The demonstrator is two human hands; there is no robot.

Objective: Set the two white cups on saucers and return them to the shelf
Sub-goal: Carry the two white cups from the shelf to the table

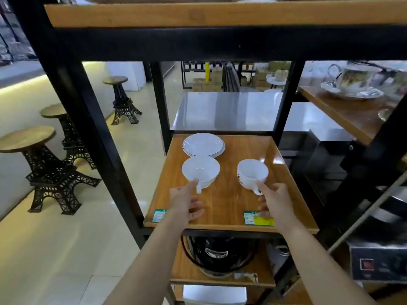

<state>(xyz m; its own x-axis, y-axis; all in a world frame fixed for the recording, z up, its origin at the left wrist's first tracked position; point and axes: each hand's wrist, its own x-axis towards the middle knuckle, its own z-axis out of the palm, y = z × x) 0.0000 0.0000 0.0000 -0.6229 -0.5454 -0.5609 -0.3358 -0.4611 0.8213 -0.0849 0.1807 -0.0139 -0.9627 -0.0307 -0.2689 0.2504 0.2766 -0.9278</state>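
Two white cups stand on the wooden shelf (229, 208). The left cup (200, 170) has its handle turned toward me, and my left hand (186, 201) touches that handle with the index finger, the other fingers loose and apart. The right cup (251, 172) carries a small dark logo. My right hand (274, 200) has its index finger on this cup's rim by the handle. Neither cup is lifted. Behind the left cup lies a stack of two white saucers (203, 144) near the shelf's back edge.
Black posts (160, 106) frame the shelf, and an upper board (220, 14) hangs overhead. Price labels (257, 217) sit on the front edge. A black appliance (217, 254) is below. A patterned cup and saucer (352, 84) stand on the neighbouring shelf at right. Tower-shaped stools (44, 164) stand left.
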